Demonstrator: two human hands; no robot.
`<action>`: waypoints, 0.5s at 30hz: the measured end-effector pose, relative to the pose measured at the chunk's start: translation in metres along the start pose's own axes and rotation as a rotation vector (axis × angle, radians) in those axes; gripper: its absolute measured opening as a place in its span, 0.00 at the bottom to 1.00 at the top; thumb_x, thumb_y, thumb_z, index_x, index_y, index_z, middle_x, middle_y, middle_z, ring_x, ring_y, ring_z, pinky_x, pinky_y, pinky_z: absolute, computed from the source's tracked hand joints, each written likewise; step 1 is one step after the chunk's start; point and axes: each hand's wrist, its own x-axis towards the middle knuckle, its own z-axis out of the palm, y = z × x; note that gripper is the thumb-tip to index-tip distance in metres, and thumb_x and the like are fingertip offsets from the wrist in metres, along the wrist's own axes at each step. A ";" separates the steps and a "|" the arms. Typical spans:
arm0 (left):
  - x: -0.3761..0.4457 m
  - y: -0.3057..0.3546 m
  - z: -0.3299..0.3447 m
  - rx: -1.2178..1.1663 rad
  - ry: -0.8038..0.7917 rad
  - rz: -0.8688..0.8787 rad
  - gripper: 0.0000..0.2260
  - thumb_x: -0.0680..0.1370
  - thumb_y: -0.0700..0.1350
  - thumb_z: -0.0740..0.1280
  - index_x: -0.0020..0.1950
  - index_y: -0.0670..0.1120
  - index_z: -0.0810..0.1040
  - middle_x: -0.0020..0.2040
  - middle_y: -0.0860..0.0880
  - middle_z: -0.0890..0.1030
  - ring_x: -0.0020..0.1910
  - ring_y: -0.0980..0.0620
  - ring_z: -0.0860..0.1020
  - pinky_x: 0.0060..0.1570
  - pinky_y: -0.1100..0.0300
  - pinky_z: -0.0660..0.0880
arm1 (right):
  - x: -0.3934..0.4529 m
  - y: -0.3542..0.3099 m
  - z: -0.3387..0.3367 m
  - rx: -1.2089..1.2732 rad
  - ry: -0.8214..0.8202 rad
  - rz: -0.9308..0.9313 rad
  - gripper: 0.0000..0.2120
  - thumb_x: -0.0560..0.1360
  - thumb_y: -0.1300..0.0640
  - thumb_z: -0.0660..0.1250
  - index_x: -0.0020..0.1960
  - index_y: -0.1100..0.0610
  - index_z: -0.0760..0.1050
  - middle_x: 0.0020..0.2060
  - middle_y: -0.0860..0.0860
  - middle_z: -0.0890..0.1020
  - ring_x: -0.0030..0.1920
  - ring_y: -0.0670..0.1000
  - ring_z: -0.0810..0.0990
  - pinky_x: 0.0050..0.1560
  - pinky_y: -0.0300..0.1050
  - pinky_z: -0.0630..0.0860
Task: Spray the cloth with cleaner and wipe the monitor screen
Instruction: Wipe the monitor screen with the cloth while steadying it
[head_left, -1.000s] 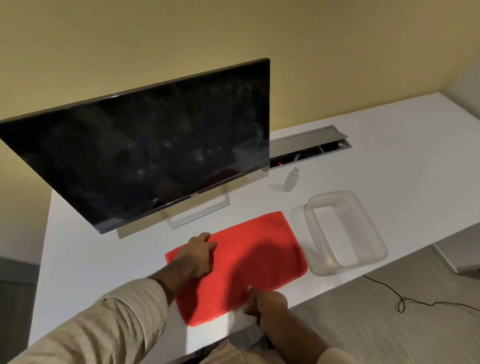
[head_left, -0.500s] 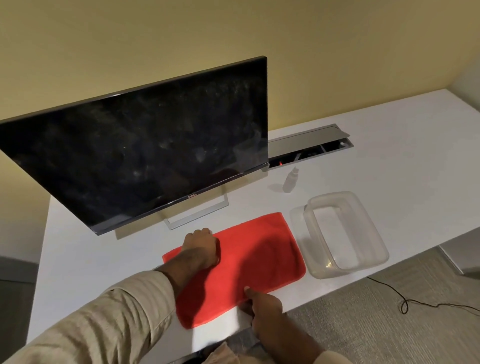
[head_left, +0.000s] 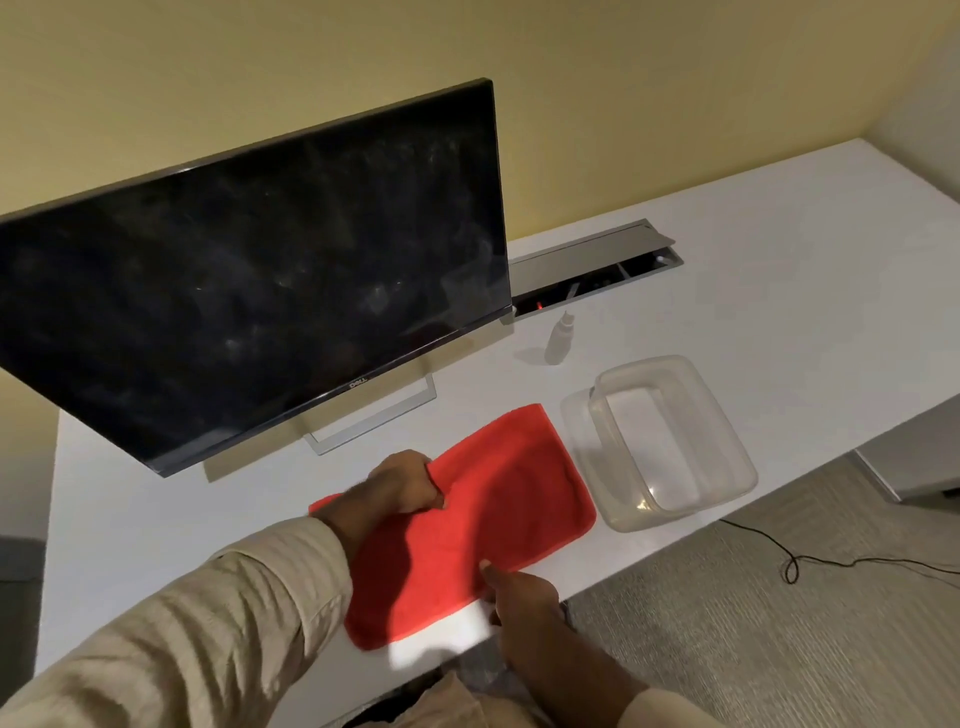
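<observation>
Since a second ago, the left hand (head_left: 408, 483) has curled into a fist gripping the red cloth's (head_left: 498, 499) far edge; the right hand (head_left: 519, 597) pinches its near edge. Flat on the desk (head_left: 779, 291), the cloth looks soft, light and limp, best gathered by its edges.

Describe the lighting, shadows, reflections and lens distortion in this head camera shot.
Head view: warm, dim room light; the wide lens tilts and bows the monitor and desk. The dark screen shows dusty smudges and faint reflections, no hard glare. Soft shadows from the left hand and right hand fall across the red cloth; the spray bottle casts a small one leftward.
</observation>
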 end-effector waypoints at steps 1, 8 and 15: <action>-0.001 0.001 -0.003 -0.102 -0.039 0.009 0.19 0.68 0.49 0.77 0.58 0.47 0.85 0.53 0.46 0.86 0.53 0.46 0.83 0.57 0.54 0.79 | 0.001 0.000 0.000 -0.016 0.002 -0.005 0.13 0.73 0.56 0.75 0.45 0.67 0.81 0.32 0.57 0.81 0.29 0.52 0.76 0.29 0.41 0.69; -0.028 -0.005 -0.034 -0.756 -0.425 -0.028 0.16 0.72 0.33 0.73 0.59 0.40 0.83 0.56 0.38 0.85 0.58 0.36 0.82 0.60 0.42 0.79 | -0.003 -0.004 0.005 0.072 -0.058 -0.095 0.10 0.74 0.58 0.74 0.38 0.63 0.78 0.29 0.56 0.79 0.26 0.51 0.74 0.26 0.39 0.69; -0.056 -0.011 -0.048 -1.183 -0.443 0.078 0.16 0.72 0.32 0.72 0.59 0.41 0.83 0.61 0.37 0.83 0.56 0.38 0.83 0.53 0.44 0.81 | -0.015 -0.035 0.015 0.441 -0.537 -0.016 0.23 0.77 0.46 0.67 0.61 0.64 0.78 0.58 0.62 0.83 0.58 0.62 0.82 0.55 0.55 0.80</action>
